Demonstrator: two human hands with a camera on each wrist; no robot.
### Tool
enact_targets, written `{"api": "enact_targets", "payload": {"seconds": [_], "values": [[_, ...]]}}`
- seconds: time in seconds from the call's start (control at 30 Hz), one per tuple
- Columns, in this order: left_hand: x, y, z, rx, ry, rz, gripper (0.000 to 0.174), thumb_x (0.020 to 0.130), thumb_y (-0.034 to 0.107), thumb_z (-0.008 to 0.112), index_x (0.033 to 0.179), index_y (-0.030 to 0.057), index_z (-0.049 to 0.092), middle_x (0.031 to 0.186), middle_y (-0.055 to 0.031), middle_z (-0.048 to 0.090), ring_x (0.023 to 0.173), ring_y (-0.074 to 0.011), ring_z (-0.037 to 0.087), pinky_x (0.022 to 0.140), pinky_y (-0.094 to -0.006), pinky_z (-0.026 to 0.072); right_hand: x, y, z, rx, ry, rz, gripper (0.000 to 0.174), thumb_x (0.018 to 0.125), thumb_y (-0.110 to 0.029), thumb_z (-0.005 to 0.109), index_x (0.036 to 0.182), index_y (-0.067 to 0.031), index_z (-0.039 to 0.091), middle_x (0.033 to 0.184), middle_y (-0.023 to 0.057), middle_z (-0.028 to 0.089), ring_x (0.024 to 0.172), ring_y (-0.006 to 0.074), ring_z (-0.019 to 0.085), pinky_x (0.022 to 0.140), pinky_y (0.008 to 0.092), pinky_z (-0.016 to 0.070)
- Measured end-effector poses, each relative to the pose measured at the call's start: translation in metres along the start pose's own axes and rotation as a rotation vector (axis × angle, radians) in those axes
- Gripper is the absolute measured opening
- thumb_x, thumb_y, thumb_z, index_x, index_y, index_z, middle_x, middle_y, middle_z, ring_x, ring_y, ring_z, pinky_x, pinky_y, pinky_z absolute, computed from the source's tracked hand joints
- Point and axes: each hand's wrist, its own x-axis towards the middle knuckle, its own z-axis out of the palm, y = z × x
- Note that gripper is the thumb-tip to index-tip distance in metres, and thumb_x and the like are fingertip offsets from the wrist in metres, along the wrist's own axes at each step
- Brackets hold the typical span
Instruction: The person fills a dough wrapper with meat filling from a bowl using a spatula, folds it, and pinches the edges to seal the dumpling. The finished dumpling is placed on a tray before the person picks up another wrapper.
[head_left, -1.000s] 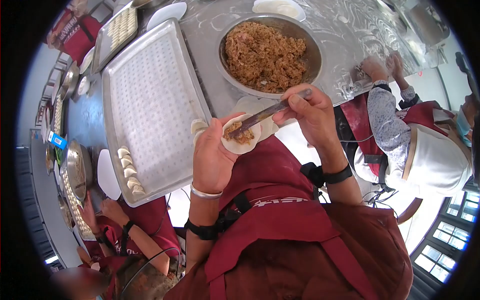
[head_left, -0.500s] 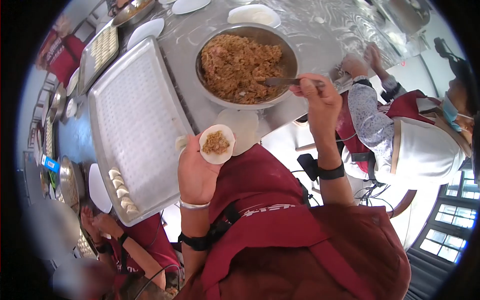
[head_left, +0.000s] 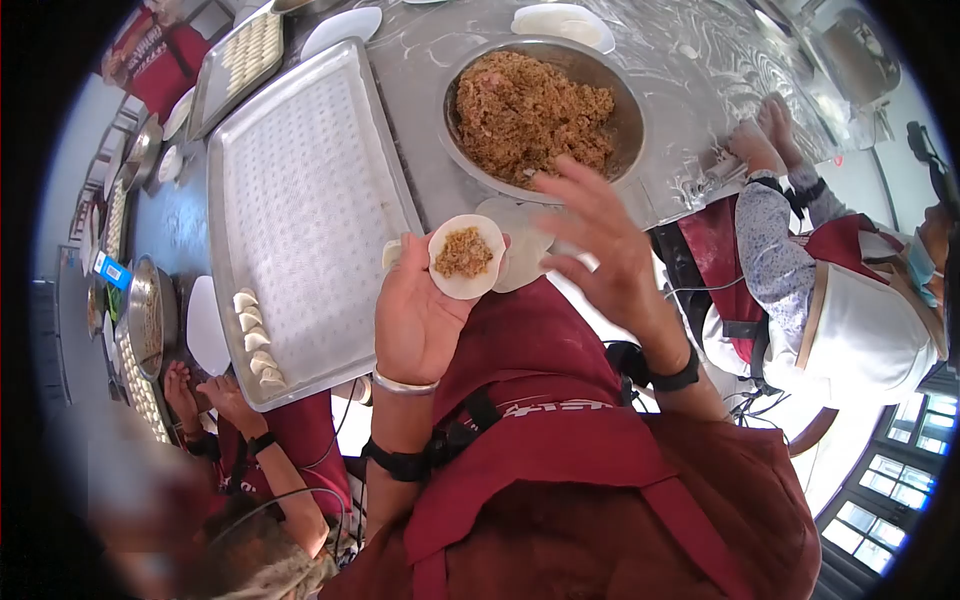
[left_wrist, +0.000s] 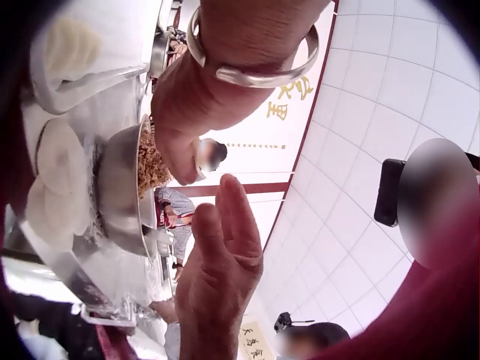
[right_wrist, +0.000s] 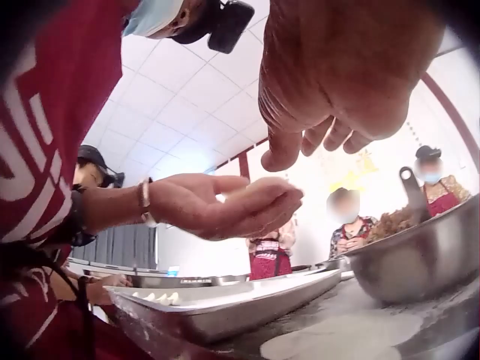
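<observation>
My left hand [head_left: 412, 325] is palm up and holds a round dumpling wrapper [head_left: 450, 283], its fingers cupped around the edge. A mound of minced filling [head_left: 463, 252] lies in the middle of the wrapper. Just right of it hovers my right hand [head_left: 605, 255], fingers spread and empty, blurred in the head view. Behind that hand stands a steel bowl [head_left: 628, 108] heaped with the same filling. In the right wrist view a flat-handled spatula [right_wrist: 414, 193] sticks up from the filling. Several loose wrappers [head_left: 525, 268] lie on the table between bowl and hands.
A large metal tray [head_left: 310, 200] lies left of my hands, with several folded dumplings [head_left: 252, 330] along its near left side. Beyond the bowl is a plate with wrappers [head_left: 565, 25]. Other people work at the table, one on the right [head_left: 860, 310] and others on the left.
My right hand worked filling onto the wrapper with the spatula, then took the spatula to the bowl. Now it has let go of it and come back towards the left hand.
</observation>
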Motion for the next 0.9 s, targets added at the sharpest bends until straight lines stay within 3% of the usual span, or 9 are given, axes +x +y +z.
{"api": "enact_targets", "payload": {"seconds": [0.13, 0.23, 0.43, 0.57, 0.67, 0.83, 0.9], "values": [[-0.004, 0.0, 0.0, -0.113, 0.021, -0.001, 0.052, 0.107, 0.038, 0.034, 0.132, -0.0058, 0.047, 0.129, -0.0194, 0.058, 0.119, -0.0296, 0.058, 0.104, -0.0419, 0.0462, -0.001, -0.014, 0.028, 0.092, 0.0, -0.212, 0.031, 0.068, -0.007, 0.076, 0.098, -0.0094, 0.071, 0.134, 0.011, 0.059, 0.128, 0.039, 0.051, 0.102, 0.0454, 0.0445], [-0.009, 0.0, -0.005, -0.087, 0.022, 0.034, 0.049, 0.107, 0.037, 0.036, 0.133, -0.0036, 0.047, 0.13, -0.0158, 0.058, 0.117, -0.0274, 0.059, 0.103, -0.0419, 0.0467, 0.005, -0.019, 0.038, 0.081, 0.044, -0.27, 0.025, 0.067, -0.006, 0.076, 0.092, -0.0092, 0.07, 0.131, 0.0107, 0.061, 0.124, 0.0384, 0.054, 0.098, 0.045, 0.0477], [-0.025, -0.005, 0.006, 0.226, -0.014, 0.199, 0.045, 0.101, 0.021, 0.055, 0.136, -0.0059, 0.046, 0.127, -0.0125, 0.059, 0.117, -0.0222, 0.059, 0.102, -0.0385, 0.0497, 0.021, -0.035, 0.048, 0.195, 0.168, -0.14, 0.019, 0.073, -0.004, 0.074, 0.091, -0.0066, 0.069, 0.116, 0.0107, 0.068, 0.118, 0.0356, 0.06, 0.092, 0.0411, 0.0513], [-0.033, -0.005, 0.013, 0.411, 0.039, 0.286, 0.045, 0.096, 0.011, 0.064, 0.133, -0.0085, 0.05, 0.123, -0.0126, 0.061, 0.112, -0.02, 0.061, 0.098, -0.0342, 0.0529, 0.029, -0.047, 0.049, 0.263, 0.18, -0.085, 0.016, 0.075, -0.001, 0.074, 0.09, -0.0045, 0.069, 0.114, 0.0112, 0.069, 0.116, 0.0339, 0.061, 0.091, 0.0406, 0.0517], [-0.04, -0.005, 0.012, 0.496, 0.059, 0.367, 0.04, 0.1, 0.012, 0.057, 0.133, -0.0095, 0.049, 0.126, -0.0153, 0.059, 0.114, -0.0224, 0.06, 0.099, -0.0367, 0.0524, 0.031, -0.053, 0.054, 0.287, 0.2, -0.096, 0.017, 0.074, 0.0, 0.074, 0.09, -0.0041, 0.069, 0.115, 0.011, 0.069, 0.116, 0.0334, 0.061, 0.091, 0.0402, 0.052], [-0.041, -0.004, 0.014, 0.477, 0.105, 0.482, 0.039, 0.1, 0.011, 0.056, 0.132, -0.0103, 0.051, 0.127, -0.0181, 0.059, 0.114, -0.0239, 0.061, 0.099, -0.0371, 0.0525, 0.035, -0.053, 0.066, 0.344, 0.251, -0.106, 0.023, 0.074, 0.0, 0.075, 0.097, -0.0038, 0.071, 0.118, 0.0125, 0.068, 0.116, 0.0322, 0.062, 0.094, 0.0384, 0.0509], [-0.04, -0.005, 0.01, 0.44, 0.12, 0.535, 0.039, 0.1, 0.011, 0.056, 0.132, -0.0107, 0.05, 0.127, -0.0191, 0.059, 0.115, -0.025, 0.061, 0.099, -0.0374, 0.0526, 0.029, -0.066, 0.069, 0.46, 0.308, 0.079, 0.026, 0.076, 0.0, 0.075, 0.102, -0.0026, 0.071, 0.121, 0.0131, 0.067, 0.116, 0.0299, 0.062, 0.095, 0.0365, 0.0497]]}}
